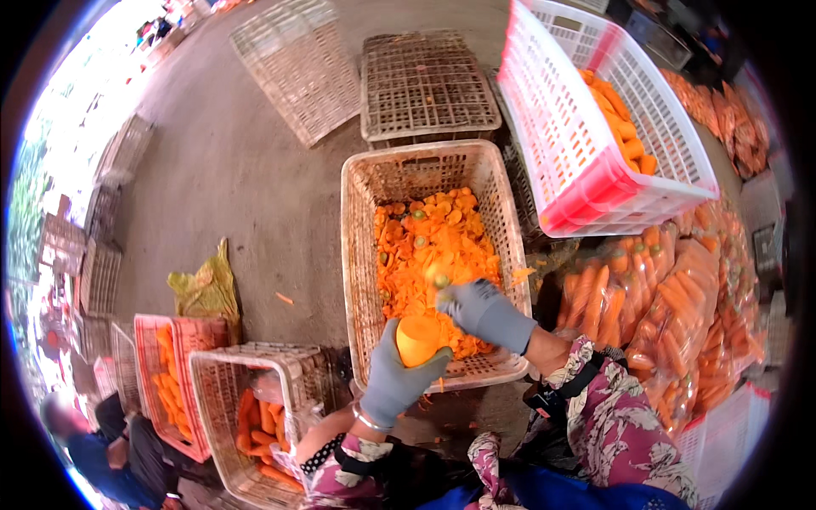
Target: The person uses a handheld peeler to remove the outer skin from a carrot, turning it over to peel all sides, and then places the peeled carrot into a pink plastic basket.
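My left hand [399, 374], in a grey glove, wraps around a thick peeled carrot [417, 340], seen nearly end-on with a smooth orange face. My right hand [486, 314], also gloved in grey, is closed just beyond it. A blurred round yellowish piece with a greenish spot [438, 274] shows by the right fingertips; whether they hold it or a small tool, I cannot make out. Both hands are over a dirty white plastic crate [350, 246]. Orange peelings and cut carrot ends [442, 234] lie in it.
A white-and-red crate [586, 200] of peeled carrots stands at the far right, near bagged carrots [671, 314]. At left are a white crate [204, 382] and a red crate [200, 425] with carrots, plus a yellow cloth or sack [208, 289]. Upturned crates [429, 85] stand beyond. A person [115, 455] sits at lower left.
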`<state>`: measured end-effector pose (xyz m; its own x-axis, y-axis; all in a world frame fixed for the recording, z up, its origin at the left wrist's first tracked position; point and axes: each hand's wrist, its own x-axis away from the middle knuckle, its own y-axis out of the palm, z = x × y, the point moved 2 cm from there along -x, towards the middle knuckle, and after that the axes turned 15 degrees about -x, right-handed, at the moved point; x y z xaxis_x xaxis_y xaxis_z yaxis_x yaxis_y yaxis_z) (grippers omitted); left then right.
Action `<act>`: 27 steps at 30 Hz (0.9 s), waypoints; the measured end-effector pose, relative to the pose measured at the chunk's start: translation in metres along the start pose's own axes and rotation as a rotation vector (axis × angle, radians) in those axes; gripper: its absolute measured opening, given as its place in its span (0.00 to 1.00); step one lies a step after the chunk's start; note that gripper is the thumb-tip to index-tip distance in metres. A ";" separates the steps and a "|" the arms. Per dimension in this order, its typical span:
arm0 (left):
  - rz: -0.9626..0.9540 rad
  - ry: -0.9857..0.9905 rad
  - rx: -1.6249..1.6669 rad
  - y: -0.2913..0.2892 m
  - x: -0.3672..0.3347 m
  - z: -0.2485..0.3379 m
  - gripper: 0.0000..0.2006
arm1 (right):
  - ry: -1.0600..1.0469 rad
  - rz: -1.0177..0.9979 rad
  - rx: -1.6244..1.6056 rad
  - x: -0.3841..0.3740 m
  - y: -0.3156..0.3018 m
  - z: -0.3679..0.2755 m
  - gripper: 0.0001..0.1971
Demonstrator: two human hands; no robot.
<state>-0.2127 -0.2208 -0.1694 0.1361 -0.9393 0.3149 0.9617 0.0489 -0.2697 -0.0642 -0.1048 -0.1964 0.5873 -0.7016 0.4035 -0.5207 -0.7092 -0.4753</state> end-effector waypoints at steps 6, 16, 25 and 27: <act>-0.093 -0.088 0.322 0.000 -0.003 0.003 0.19 | -0.151 0.059 -1.587 0.007 -0.024 -0.042 0.22; -0.334 -0.095 0.544 0.014 0.003 0.024 0.11 | -0.096 -0.183 -2.052 -0.003 -0.011 -0.046 0.23; -0.456 0.032 0.247 0.018 0.009 0.037 0.17 | -0.032 -0.289 -1.956 0.001 -0.016 -0.044 0.27; -0.454 0.005 0.270 0.021 0.010 0.038 0.18 | -0.013 -0.231 -1.880 0.003 -0.018 -0.047 0.26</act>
<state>-0.1824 -0.2164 -0.1374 -0.3085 -0.8879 0.3413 0.9508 -0.2777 0.1372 -0.0819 -0.0973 -0.1495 0.7340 -0.6009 0.3165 -0.3440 0.0729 0.9361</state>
